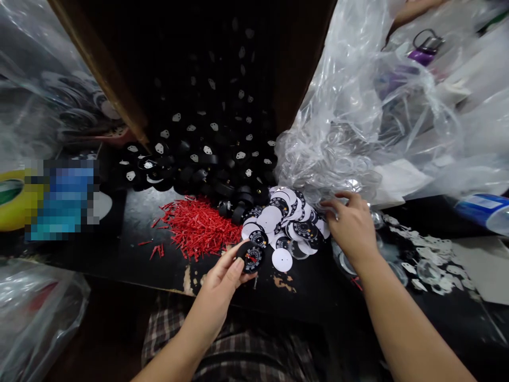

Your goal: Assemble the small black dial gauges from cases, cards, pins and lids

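Between the thumb and fingers of my left hand [226, 273] is a round black gauge [252, 257] with a dial face and a red needle. My right hand [352, 220] reaches over the right edge of a heap of black and white dial discs [270, 218], beside clear round covers [350, 184]; its fingers are bent, and what they hold, if anything, is hidden. A pile of red needles [199, 225] lies left of the discs. Behind it are many black round housings [222, 188], several with small white tags.
White flat pieces [433, 254] are scattered at the right, near a blue and white container [483, 209]. Clear plastic bags [342, 95] rise behind. Yellow tape [26, 204] lies at the far left. A purple bottle [423, 55] stands at the back right.
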`<action>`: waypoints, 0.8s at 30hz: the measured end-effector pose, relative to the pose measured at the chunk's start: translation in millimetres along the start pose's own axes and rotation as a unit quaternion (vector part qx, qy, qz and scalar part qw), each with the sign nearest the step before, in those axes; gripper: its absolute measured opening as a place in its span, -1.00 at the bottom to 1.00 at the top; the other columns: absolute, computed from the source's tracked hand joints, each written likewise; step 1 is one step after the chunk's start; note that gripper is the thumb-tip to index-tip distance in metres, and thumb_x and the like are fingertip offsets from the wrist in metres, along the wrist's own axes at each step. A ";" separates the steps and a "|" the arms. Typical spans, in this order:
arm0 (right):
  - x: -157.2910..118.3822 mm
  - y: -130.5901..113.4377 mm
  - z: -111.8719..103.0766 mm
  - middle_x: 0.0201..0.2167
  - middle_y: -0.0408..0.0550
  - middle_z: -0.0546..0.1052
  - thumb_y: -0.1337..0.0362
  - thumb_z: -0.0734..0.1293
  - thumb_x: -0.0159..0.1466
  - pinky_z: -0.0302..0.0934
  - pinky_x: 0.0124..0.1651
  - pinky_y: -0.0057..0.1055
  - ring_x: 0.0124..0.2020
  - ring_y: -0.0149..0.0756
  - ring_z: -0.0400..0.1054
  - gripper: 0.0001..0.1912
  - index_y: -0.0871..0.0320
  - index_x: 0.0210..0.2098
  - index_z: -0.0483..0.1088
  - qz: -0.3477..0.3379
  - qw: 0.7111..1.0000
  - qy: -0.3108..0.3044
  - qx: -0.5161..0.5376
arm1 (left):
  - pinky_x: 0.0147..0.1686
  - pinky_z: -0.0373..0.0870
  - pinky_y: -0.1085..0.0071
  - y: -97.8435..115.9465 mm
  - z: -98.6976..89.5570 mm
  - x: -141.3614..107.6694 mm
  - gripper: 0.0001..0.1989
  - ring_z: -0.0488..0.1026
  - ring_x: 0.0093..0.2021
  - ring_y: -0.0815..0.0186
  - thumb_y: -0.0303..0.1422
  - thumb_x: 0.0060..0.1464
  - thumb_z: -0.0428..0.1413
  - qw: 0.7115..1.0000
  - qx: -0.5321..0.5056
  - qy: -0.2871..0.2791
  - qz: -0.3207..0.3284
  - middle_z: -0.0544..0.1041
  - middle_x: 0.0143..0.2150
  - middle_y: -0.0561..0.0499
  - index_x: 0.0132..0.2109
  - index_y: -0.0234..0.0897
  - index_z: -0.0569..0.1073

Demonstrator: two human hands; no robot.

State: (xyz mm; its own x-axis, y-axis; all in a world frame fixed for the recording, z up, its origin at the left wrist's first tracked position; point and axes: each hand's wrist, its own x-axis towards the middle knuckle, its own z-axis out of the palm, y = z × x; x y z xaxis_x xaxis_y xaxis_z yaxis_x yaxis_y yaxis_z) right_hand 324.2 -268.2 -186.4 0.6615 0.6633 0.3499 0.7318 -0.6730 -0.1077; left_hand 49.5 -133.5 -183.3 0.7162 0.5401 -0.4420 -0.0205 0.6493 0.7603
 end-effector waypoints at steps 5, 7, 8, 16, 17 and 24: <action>-28.4 -41.7 -21.8 -0.24 0.03 0.50 0.20 0.27 0.25 0.28 -0.07 -0.19 -0.22 -0.18 0.39 -0.73 0.13 -0.11 0.50 0.094 0.961 0.010 0.260 | -0.08 0.45 0.29 2.2 3.9 5.5 -0.64 0.54 -0.11 0.18 -0.19 0.05 0.22 0.995 -0.087 0.003 -0.050 0.59 -0.10 -0.11 -0.03 -0.26 0.51; -45.7 -75.4 -30.5 -0.43 -0.10 0.49 0.14 0.28 0.28 0.32 -0.26 -0.32 -0.39 -0.28 0.39 -0.69 0.08 -0.03 0.46 0.119 0.904 -0.095 0.399 | -0.11 0.46 0.32 2.8 5.1 7.7 -0.68 0.55 -0.20 0.23 -0.18 0.07 0.20 0.990 -0.108 -0.014 -0.086 0.61 -0.19 -0.10 -0.09 -0.29 0.53; -53.7 -92.8 -33.5 -0.45 -0.13 0.48 0.15 0.27 0.29 0.31 -0.30 -0.36 -0.42 -0.31 0.38 -0.68 0.06 -0.01 0.45 0.099 0.881 -0.142 0.440 | -0.13 0.46 0.34 2.7 5.3 8.3 -0.68 0.55 -0.22 0.26 -0.16 0.08 0.19 0.989 -0.113 -0.024 -0.096 0.61 -0.21 -0.09 -0.11 -0.29 0.53; -67.7 -152.0 -40.0 -0.10 -0.04 0.35 0.24 0.21 0.36 0.23 -0.13 -0.41 -0.19 -0.35 0.33 -0.70 0.00 0.05 0.41 -0.061 0.908 -0.123 0.397 | -0.07 0.46 0.34 1.6 -2.3 3.2 -0.66 0.46 0.02 0.20 -0.27 0.06 0.22 0.998 0.043 -0.035 0.032 0.54 0.03 0.01 0.02 -0.09 0.50; -65.6 -152.2 -40.3 -0.13 -0.04 0.37 0.21 0.19 0.38 0.21 -0.14 -0.41 -0.18 -0.34 0.33 -0.72 0.04 0.01 0.42 -0.054 0.904 -0.126 0.405 | -0.01 0.43 0.32 1.8 -2.1 1.7 -0.64 0.46 0.04 0.20 -0.29 0.07 0.21 0.996 0.065 -0.039 0.040 0.54 0.04 0.02 0.04 -0.09 0.49; -59.1 -163.7 -34.5 -0.57 -0.16 0.32 0.26 0.00 0.43 -0.04 -0.32 -0.35 -0.48 -0.35 0.17 -0.61 0.14 -0.50 0.20 -0.072 0.951 -0.055 0.296 | 0.16 0.29 0.33 2.7 4.3 -10.8 -0.62 0.41 0.13 0.19 -0.36 0.07 0.19 0.981 0.147 -0.091 0.086 0.51 0.11 -0.01 0.07 -0.15 0.48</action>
State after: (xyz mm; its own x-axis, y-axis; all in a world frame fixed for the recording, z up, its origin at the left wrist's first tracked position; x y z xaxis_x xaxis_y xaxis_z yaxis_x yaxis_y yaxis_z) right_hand 159.6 -208.5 -157.3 0.5365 0.7872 0.3041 0.7586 -0.2920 -0.5825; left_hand 44.7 -139.9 -174.4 0.8332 0.5064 -0.2222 0.0305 0.3592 0.9328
